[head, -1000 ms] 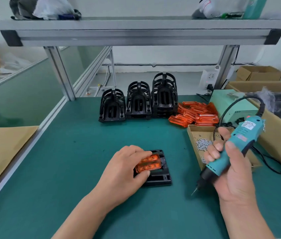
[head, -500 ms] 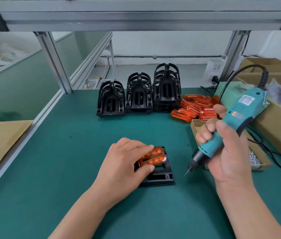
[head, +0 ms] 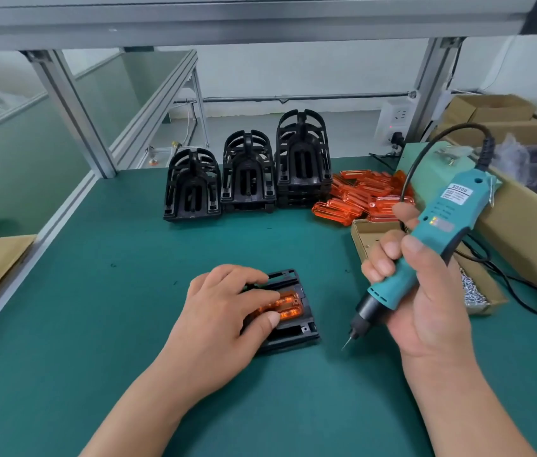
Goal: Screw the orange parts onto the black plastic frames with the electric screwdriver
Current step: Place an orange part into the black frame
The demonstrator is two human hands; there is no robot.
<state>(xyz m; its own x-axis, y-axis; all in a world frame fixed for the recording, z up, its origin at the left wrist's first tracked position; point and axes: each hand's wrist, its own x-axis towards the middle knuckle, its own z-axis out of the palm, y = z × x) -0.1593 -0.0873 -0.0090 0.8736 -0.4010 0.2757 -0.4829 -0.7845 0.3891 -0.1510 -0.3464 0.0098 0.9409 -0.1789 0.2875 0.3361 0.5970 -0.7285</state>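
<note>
From the head view, the left hand (head: 224,311) lies palm-down, fingers spread, pinning the orange part (head: 285,306) into the black frame (head: 288,328) mid-worktop. The right hand (head: 425,291) grips the electric screwdriver (head: 425,252) tilted, bit hovering just beside the frame's right edge.
</note>
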